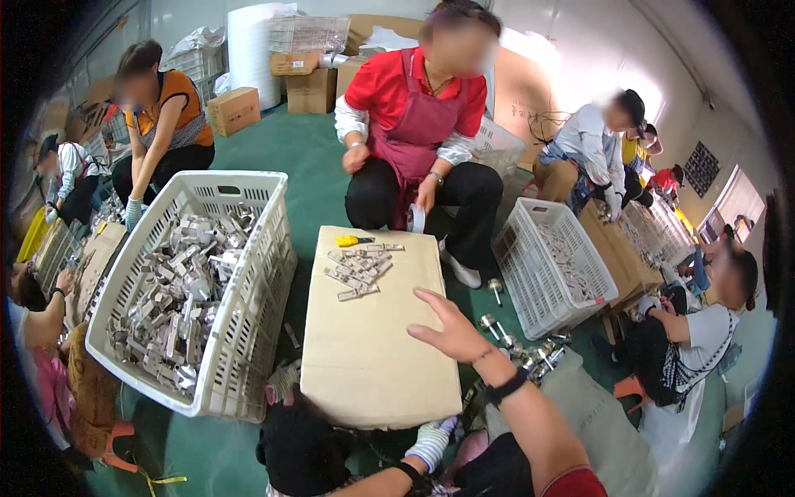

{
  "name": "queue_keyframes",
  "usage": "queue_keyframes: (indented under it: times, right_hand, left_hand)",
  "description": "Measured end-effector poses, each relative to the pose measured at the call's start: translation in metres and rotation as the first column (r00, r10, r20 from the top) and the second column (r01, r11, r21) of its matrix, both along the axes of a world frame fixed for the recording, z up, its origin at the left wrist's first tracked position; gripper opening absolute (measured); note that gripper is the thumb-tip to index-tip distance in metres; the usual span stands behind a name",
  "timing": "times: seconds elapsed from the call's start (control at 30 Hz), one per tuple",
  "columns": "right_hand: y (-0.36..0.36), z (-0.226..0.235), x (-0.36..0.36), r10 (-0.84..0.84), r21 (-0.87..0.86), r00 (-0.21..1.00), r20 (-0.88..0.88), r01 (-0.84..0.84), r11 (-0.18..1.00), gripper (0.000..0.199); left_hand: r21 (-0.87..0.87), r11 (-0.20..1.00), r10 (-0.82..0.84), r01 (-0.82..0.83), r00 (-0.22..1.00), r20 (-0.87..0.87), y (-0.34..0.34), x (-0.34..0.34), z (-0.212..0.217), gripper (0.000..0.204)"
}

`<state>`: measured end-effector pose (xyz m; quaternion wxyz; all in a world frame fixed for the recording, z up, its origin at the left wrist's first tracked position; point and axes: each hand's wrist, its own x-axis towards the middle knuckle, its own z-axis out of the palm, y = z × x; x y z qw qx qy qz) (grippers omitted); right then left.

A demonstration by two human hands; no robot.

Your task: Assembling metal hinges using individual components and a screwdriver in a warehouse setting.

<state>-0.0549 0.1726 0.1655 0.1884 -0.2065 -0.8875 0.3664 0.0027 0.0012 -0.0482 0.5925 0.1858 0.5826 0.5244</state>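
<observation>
Metal parts [360,269] lie on far half of board [377,356], forward-left of right hand [454,333], long axes mostly left-right, slightly slanted. Right hand spread, nothing seen in it, over board's right side, apart from parts. Left hand not in view.

The head view comes from the left one of two cameras worn side by side on the head, looking down and forward across the tan work surface [381,356], which sits near mid-picture. The fisheye lens reaches wide to both sides and up to the far wall [571,25] (straight edges bow toward its dark rim), with the right forearm [538,431] entering close by from the lower edge.
</observation>
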Motion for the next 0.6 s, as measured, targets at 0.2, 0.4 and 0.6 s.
queue_keyframes:
  times: [0.2, 0.4, 0.6]
  right_hand:
    - [0.089, -0.055, -0.096, -0.151, 0.322, 0.898, 0.413, 0.011, 0.947, 0.083]
    - [0.130, -0.085, -0.170, -0.262, 0.414, 0.798, 0.543, 0.017, 0.910, 0.088]
    - [0.131, -0.085, -0.189, -0.281, 0.409, 0.714, 0.642, -0.008, 0.913, 0.089]
  left_hand:
    - [0.125, 0.982, -0.099, 0.141, 0.950, -0.296, 0.006, 0.015, -0.010, 0.025]
    - [0.117, 0.926, -0.241, 0.360, 0.799, -0.551, -0.010, -0.021, 0.045, 0.029]
    - [-0.043, 0.982, -0.179, 0.183, 0.980, 0.083, -0.001, -0.043, 0.088, 0.031]
